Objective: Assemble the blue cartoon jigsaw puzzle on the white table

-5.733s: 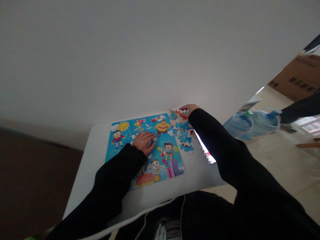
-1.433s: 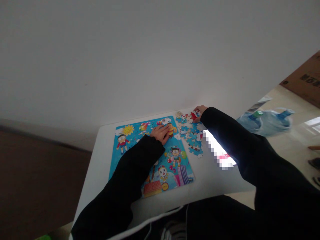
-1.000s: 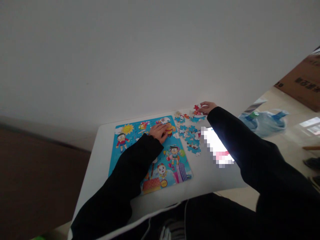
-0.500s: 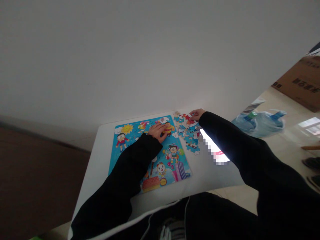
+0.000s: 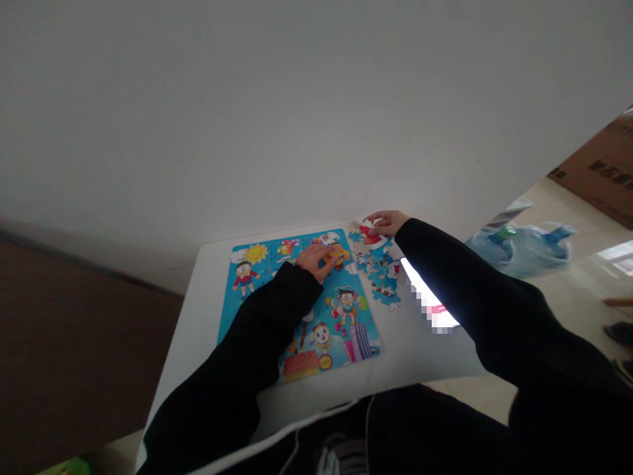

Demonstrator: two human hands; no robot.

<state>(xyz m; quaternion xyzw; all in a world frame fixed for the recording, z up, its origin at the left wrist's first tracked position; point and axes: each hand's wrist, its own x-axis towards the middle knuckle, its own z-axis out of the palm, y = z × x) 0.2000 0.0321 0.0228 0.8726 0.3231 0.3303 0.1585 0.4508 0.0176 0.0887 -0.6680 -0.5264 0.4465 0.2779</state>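
Observation:
A blue cartoon jigsaw puzzle [image 5: 291, 293] lies in its flat board on the white table. Across its upper right part rests my left hand [image 5: 316, 260], fingers stretched out and lying on the picture, with nothing visible in its grasp. Beside the board's right edge is a pile of loose puzzle pieces [image 5: 383, 270], mostly blue and white. At the top of that pile my right hand [image 5: 390, 222] has its fingers bent and closed on a red and white puzzle piece [image 5: 372, 236]. The fingertips partly cover the red pieces there.
A phone with a bright screen [image 5: 430, 300] lies on the white table [image 5: 190, 316], partly under my right forearm. The wall [image 5: 277, 132] rises at the table's far edge. On the floor to the right are large water bottles [image 5: 529, 247] and a cardboard box [image 5: 601, 168].
My right hand has shifted slightly left over the red pieces, and more of their red and white area shows. My left hand stays on the puzzle. The view has shifted slightly.

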